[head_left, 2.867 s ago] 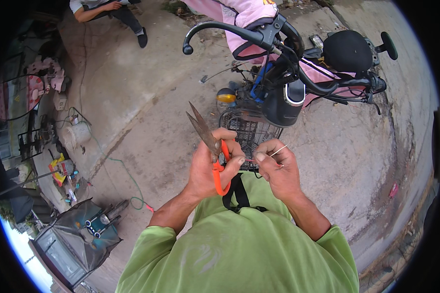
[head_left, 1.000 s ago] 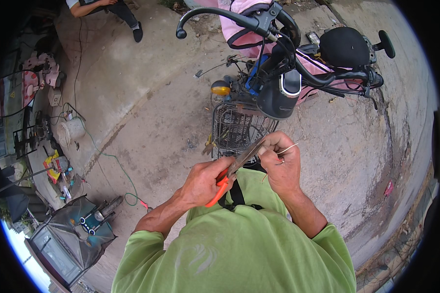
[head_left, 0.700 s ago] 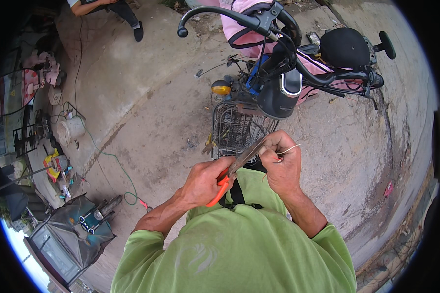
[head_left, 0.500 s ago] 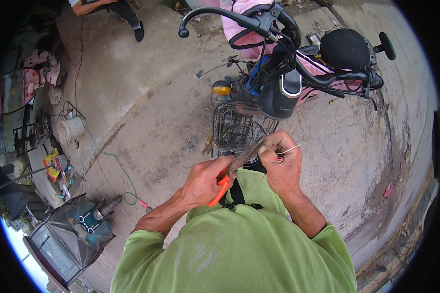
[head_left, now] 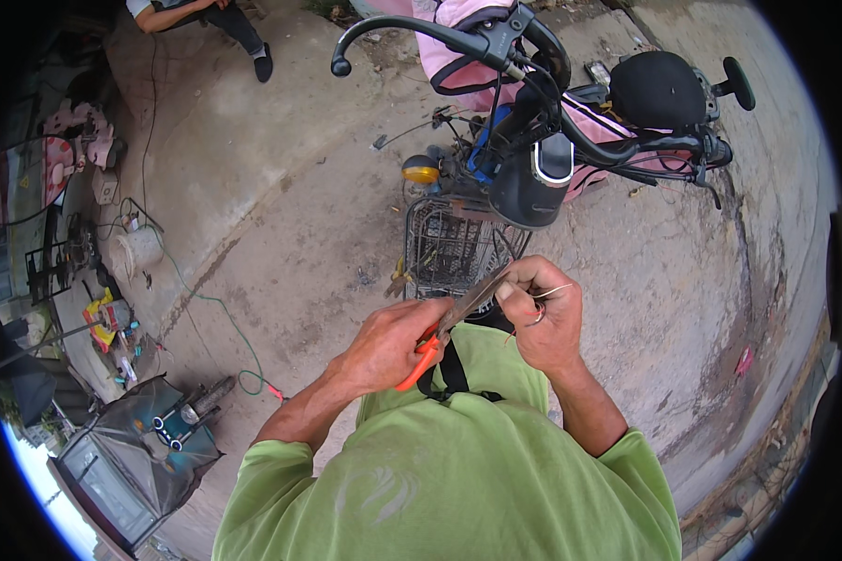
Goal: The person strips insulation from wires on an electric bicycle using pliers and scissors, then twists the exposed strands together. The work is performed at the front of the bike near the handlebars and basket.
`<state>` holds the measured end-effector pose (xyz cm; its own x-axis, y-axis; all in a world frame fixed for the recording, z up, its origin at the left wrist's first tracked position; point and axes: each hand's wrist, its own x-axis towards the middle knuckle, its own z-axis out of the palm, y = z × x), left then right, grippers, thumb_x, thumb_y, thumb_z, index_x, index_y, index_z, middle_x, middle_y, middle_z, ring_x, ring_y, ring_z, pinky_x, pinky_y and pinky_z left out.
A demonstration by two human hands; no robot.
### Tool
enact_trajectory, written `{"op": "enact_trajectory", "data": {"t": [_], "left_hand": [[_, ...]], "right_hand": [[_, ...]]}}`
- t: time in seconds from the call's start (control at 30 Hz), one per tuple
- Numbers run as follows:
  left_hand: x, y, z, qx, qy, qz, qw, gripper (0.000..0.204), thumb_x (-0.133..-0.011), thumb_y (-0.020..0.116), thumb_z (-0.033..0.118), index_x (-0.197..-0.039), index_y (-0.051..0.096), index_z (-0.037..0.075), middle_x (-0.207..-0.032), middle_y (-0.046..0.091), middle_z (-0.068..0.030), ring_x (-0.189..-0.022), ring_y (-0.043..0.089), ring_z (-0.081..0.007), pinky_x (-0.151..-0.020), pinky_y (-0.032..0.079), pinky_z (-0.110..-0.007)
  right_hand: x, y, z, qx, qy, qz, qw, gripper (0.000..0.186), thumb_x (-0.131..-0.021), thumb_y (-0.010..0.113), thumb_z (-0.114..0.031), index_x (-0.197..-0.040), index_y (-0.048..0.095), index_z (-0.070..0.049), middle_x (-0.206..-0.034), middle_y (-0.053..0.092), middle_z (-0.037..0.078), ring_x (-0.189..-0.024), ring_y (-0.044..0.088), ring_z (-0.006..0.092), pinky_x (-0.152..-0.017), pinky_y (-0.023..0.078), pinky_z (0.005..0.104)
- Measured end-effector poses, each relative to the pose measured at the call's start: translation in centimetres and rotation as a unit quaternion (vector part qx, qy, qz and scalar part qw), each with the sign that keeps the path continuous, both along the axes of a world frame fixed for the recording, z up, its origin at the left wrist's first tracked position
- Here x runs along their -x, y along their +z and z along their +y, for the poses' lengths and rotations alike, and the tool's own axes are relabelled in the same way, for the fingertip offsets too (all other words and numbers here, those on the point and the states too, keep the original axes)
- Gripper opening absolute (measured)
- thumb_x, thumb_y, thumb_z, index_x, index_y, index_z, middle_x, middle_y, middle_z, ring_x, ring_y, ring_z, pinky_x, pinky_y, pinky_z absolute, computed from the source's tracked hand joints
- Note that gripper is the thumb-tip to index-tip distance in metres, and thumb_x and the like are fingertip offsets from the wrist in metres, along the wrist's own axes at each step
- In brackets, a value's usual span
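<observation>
My left hand [head_left: 384,344] is closed around the orange handles of a pair of scissors [head_left: 468,305], whose dark, worn blades point up and to the right. The blade tips reach the fingers of my right hand [head_left: 550,323]. That hand is closed in a pinch on thin wires; a pale wire [head_left: 558,290] sticks out to the right between the fingers. The fingers hide where the wires meet the blades. Just beyond my hands is a dark metal basket [head_left: 430,245] on the front of an electric scooter [head_left: 530,182].
Handlebars and mirrors [head_left: 739,84] of the scooter spread across the far side. An orange turn signal [head_left: 420,169] hangs on cables beside the basket. At left lie a green cable [head_left: 217,301], a white bucket [head_left: 138,248] and a covered three-wheeler [head_left: 131,458]. A person [head_left: 243,33] sits far left.
My right hand has turned slightly and moved a little to the right, and the pale wire has dipped with it. The scissors remain in my left hand, at nearly the same place.
</observation>
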<state>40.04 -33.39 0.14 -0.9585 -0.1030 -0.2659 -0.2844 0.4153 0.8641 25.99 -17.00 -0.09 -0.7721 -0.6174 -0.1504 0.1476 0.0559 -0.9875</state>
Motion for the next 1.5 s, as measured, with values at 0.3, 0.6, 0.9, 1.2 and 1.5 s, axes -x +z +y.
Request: {"op": "enact_trajectory", "data": {"t": [0.3,0.6,0.9,1.2,1.5], "left_hand": [[-0.4,-0.8,0.0,0.032,0.007,0.041,0.999,0.037,-0.077,0.063,-0.001,-0.113,0.06,0.001,-0.072,0.056,-0.0151,-0.062,0.057,-0.0333,-0.058,0.046,-0.041],[-0.7,-1.2,0.3,0.082,0.035,0.075,0.993,0.036,-0.076,0.065,-0.001,-0.112,0.06,0.0,-0.072,0.058,-0.0166,-0.063,0.059,-0.0351,-0.057,0.047,-0.042],[-0.5,-0.6,0.1,0.08,0.039,0.054,0.995,0.037,-0.076,0.066,0.001,-0.112,0.06,0.0,-0.073,0.058,-0.016,-0.065,0.059,-0.034,-0.059,0.048,-0.042],[-0.3,-0.2,0.3,0.017,0.014,-0.01,1.0,0.037,-0.081,0.065,0.003,-0.117,0.056,0.001,-0.077,0.056,-0.0145,-0.072,0.059,-0.0324,-0.066,0.048,-0.042],[-0.4,-0.6,0.8,0.026,0.005,0.017,0.999,0.032,-0.081,0.065,0.001,-0.112,0.056,0.0,-0.073,0.056,-0.0154,-0.065,0.058,-0.0342,-0.059,0.046,-0.043]], "right_hand": [[0.1,-0.2,-0.3,-0.023,-0.008,0.015,1.0,0.005,-0.086,0.062,-0.004,-0.084,0.06,0.0,-0.062,0.049,-0.005,-0.059,0.04,0.0025,-0.052,0.035,0.0236],[-0.1,-0.4,-1.0,-0.044,-0.026,0.008,0.999,0.005,-0.084,0.061,-0.002,-0.08,0.057,-0.001,-0.06,0.045,-0.005,-0.058,0.037,0.0019,-0.05,0.032,0.0234],[-0.1,-0.3,-1.2,-0.053,-0.026,0.0,0.998,0.005,-0.082,0.061,0.001,-0.081,0.057,-0.002,-0.062,0.045,-0.006,-0.059,0.037,0.0013,-0.051,0.032,0.0225],[-0.2,-0.1,-1.4,-0.024,-0.038,-0.009,0.999,0.007,-0.082,0.063,0.004,-0.084,0.059,-0.002,-0.065,0.045,-0.007,-0.061,0.037,0.001,-0.053,0.032,0.0211],[-0.3,-0.5,-1.2,-0.013,-0.052,0.028,0.998,0.009,-0.08,0.063,0.005,-0.084,0.059,-0.002,-0.064,0.043,-0.008,-0.06,0.036,0.0006,-0.054,0.033,0.0207]]}}
